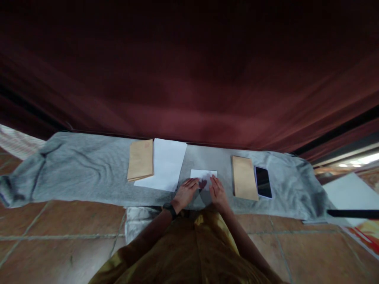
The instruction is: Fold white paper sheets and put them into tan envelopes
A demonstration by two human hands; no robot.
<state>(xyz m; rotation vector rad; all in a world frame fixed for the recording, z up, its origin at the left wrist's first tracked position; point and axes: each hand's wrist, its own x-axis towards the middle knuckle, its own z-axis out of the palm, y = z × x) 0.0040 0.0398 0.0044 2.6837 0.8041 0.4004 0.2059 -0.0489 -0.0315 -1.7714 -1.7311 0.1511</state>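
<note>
A folded white sheet of paper [203,172] lies on the grey cloth in front of my body. My left hand [186,192], with a dark watch at the wrist, lies flat on its left end. On its right end rests my right hand [217,190], fingers stretched out. Between the hands a dark patch shows on the paper, probably their shadow. Left of my left hand is a stack of white paper [168,165], partly under a pile of brown envelopes [141,159]. More brown envelopes [245,177] lie to the right of my right hand.
A phone [263,181] lies beside the right-hand envelopes. Grey cloth [85,169] covers the long narrow surface, with wrinkles at both ends. A dark red curtain-like fabric [189,126] rises along the far edge. Tiled floor [89,252] shows below.
</note>
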